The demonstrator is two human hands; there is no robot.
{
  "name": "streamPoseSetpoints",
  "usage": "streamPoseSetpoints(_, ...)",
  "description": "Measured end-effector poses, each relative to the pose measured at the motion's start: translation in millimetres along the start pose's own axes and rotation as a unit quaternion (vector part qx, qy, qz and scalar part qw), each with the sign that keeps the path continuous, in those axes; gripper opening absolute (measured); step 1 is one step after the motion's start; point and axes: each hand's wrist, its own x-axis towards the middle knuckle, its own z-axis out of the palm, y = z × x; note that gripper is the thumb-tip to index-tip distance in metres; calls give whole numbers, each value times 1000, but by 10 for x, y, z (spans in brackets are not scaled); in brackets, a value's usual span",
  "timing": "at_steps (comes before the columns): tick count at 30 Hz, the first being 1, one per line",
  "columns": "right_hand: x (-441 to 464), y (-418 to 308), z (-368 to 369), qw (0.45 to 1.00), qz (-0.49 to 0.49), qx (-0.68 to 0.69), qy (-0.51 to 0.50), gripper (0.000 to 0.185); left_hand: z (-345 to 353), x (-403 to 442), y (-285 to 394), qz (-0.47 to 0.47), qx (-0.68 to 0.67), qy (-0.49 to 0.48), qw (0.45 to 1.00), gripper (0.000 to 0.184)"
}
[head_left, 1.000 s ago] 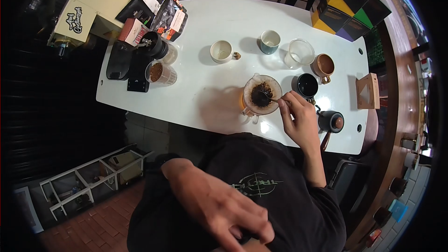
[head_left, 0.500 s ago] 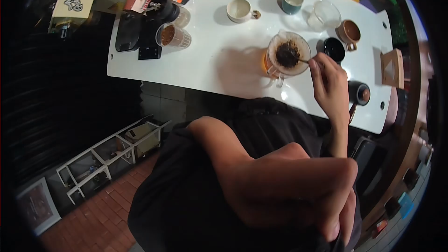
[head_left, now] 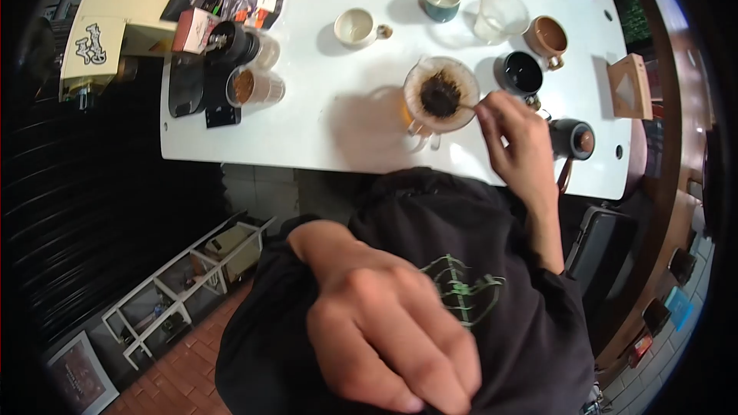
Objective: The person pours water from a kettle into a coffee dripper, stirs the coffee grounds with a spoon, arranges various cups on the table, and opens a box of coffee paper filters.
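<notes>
My right hand (head_left: 519, 138) pinches the end of a thin stirrer (head_left: 467, 107), which reaches over the rim of a filter cone (head_left: 415, 92). Dark wet coffee grounds (head_left: 440, 95) fill the bottom of the cone. The cone sits on a glass server (head_left: 415, 129) with amber liquid, partly hidden beneath it. Close to the camera, in front of the dark shirt, my left hand (head_left: 392, 330) has its fingers curled and pressed together. Its palm side is hidden, so whether it holds anything cannot be seen.
On the white table (head_left: 300, 134) stand a cream cup (head_left: 355, 28), a teal cup (head_left: 441, 1), a clear cup (head_left: 501, 17), a brown mug (head_left: 546, 36), a black cup (head_left: 521, 74) and a dark kettle (head_left: 570, 139). A tumbler of brown grounds (head_left: 257, 87) is at the left.
The camera view has shifted. My left hand has swung back from the lower right, and its fingers are now curled together. My right hand still holds the stirrer at the cone, whose tip no longer shows clearly.
</notes>
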Motion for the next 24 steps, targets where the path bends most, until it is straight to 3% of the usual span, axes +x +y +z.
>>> streamPoseSetpoints(2,-11,28,-23,1000,-26,-6,16,8,-247,2,55,-67,4,-77,995,4)
streamPoseSetpoints(3,-20,34,-34,998,-40,-8,37,8,-340,-44,84,-106,51,-63,991,4)
streamPoseSetpoints(4,-34,58,-59,998,-50,-8,39,9,-492,-190,87,-119,81,-31,989,14)
streamPoseSetpoints(5,-42,57,-99,997,-63,-8,42,8,-532,-408,104,-174,139,102,969,25)
streamPoseSetpoints(6,-38,52,-122,996,-75,-6,43,8,-487,-469,153,-247,299,260,884,27)
streamPoseSetpoints(8,-24,52,-96,995,-87,-3,37,9,-845,-662,57,-290,402,324,805,29)
streamPoseSetpoints(12,45,65,20,993,-114,-35,21,12,-1014,-1026,-132,-386,419,343,746,39)
streamPoseSetpoints(18,87,120,19,979,-149,-98,100,13,-984,-1150,-342,-408,385,342,754,33)
streamPoseSetpoints(24,72,100,56,994,-90,-29,54,14,-1072,-1142,-408,-391,337,356,779,20)
